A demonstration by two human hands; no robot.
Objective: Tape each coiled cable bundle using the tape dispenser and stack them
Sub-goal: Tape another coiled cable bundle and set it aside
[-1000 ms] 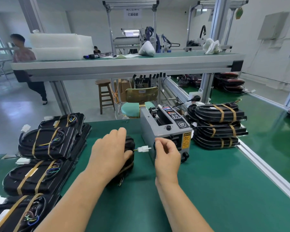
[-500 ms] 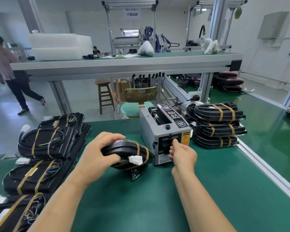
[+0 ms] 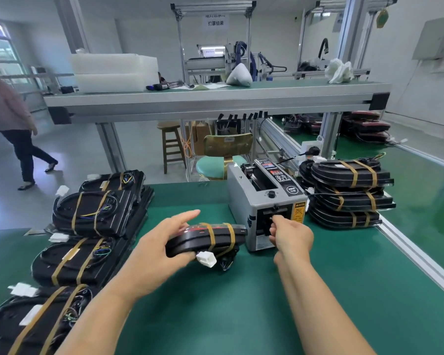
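Observation:
My left hand [image 3: 159,249] holds a black coiled cable bundle [image 3: 190,239] flat above the green table, thumb under it and forefinger stretched along its top. Two tan tape bands wrap the bundle, and a white connector [image 3: 207,259] hangs from its near side. The grey tape dispenser [image 3: 264,198] stands just right of the bundle. My right hand [image 3: 291,235] is at the dispenser's front slot, fingertips pinched together there; any tape between them is too small to make out.
A stack of taped bundles [image 3: 349,193] sits right of the dispenser by the aluminium rail [image 3: 420,260]. Several more bundles [image 3: 92,213] lie in a row along the left. A raised shelf [image 3: 215,98] crosses overhead. A person [image 3: 8,119] walks at far left.
My left hand has turned the bundle flat and lifted it beside the dispenser. My right hand let go of the white connector and moved to the dispenser's slot. The person walked left.

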